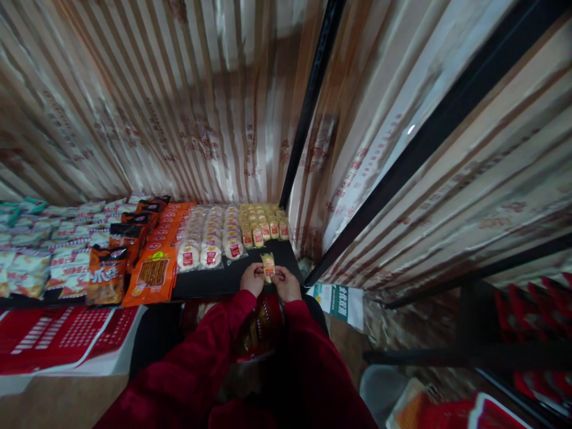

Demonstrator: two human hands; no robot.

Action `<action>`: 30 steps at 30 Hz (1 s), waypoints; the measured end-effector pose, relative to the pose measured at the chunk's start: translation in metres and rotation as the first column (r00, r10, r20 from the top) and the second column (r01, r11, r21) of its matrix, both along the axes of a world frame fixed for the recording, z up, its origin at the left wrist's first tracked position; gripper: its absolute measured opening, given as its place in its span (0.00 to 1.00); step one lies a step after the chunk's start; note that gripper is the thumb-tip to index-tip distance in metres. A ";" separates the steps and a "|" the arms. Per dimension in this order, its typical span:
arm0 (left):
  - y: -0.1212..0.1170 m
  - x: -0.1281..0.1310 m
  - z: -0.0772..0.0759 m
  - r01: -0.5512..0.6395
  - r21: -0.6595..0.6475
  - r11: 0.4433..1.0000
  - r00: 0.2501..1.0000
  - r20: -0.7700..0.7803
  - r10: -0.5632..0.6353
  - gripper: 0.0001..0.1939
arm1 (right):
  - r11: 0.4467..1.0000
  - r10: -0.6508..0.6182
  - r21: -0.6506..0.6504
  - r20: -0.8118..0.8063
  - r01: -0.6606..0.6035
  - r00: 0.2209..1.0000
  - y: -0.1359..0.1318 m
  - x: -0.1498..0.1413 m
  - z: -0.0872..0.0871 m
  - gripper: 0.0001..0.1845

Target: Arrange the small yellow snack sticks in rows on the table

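Between my two hands is a small yellow snack packet (pixel 268 267) with a red-and-white label, held upright just past the front edge of the black shelf (pixel 201 281). My left hand (pixel 252 279) pinches its left side, and my right hand (pixel 286 282) pinches its right side. Behind it stand rows of matching yellow packets (pixel 263 229) at the shelf's right end. To their left lie rows of round white wrapped cakes (pixel 211 253) with red labels.
Orange snack bags (pixel 154 271), brown-and-orange bags (pixel 106 275) and white packets (pixel 29 271) fill the shelf's left part. Black posts (pixel 313 101) rise at the right corner before plastic-covered walls. A red basket (pixel 58 336) sits below left; another rack (pixel 473 310) stands right.
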State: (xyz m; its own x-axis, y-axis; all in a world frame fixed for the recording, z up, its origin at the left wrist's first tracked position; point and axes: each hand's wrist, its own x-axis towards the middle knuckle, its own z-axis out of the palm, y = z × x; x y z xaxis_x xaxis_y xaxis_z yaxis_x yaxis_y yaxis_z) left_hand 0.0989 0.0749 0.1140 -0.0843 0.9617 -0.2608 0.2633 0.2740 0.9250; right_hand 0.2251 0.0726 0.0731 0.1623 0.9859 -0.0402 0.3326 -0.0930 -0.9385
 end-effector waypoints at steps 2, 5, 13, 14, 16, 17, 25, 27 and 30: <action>0.007 0.004 -0.002 0.010 0.007 1.000 1.000 -0.020 -0.010 0.15 | 1.000 -0.029 0.009 0.051 0.028 0.998 0.005 0.000 0.002 0.13; 0.017 0.010 -0.005 0.025 0.015 1.000 0.999 -0.038 -0.025 0.15 | 0.996 -0.088 0.005 0.168 0.088 0.982 0.012 0.000 0.006 0.14; 0.039 0.022 -0.008 0.042 0.021 0.999 0.992 -0.121 -0.039 0.18 | 0.968 -0.251 0.100 0.293 0.231 0.923 0.027 -0.006 0.014 0.15; 0.042 0.023 -0.009 0.048 0.023 0.999 0.990 -0.133 -0.045 0.18 | 0.968 -0.249 0.105 0.289 0.228 0.924 0.030 -0.005 0.013 0.15; 0.047 0.025 -0.010 0.056 0.029 0.998 0.986 -0.161 -0.050 0.19 | 0.970 -0.238 0.117 0.282 0.213 0.929 0.037 -0.002 0.007 0.16; 0.050 0.026 -0.010 0.055 0.032 0.998 0.983 -0.175 -0.049 0.19 | 0.971 -0.232 0.120 0.277 0.206 0.933 0.041 0.000 0.004 0.16; 0.066 0.034 0.000 0.070 0.066 0.995 0.984 -0.166 -0.058 0.19 | 0.957 -0.279 0.144 0.214 0.252 0.936 0.076 0.005 -0.017 0.17; 0.070 0.035 0.002 0.080 0.072 0.994 0.984 -0.163 -0.067 0.18 | 0.953 -0.286 0.168 0.215 0.253 0.934 0.083 0.005 -0.017 0.17; 0.077 0.036 0.002 0.082 0.085 0.993 0.980 -0.187 -0.065 0.18 | 0.951 -0.290 0.183 0.234 0.250 0.928 0.092 0.005 -0.016 0.18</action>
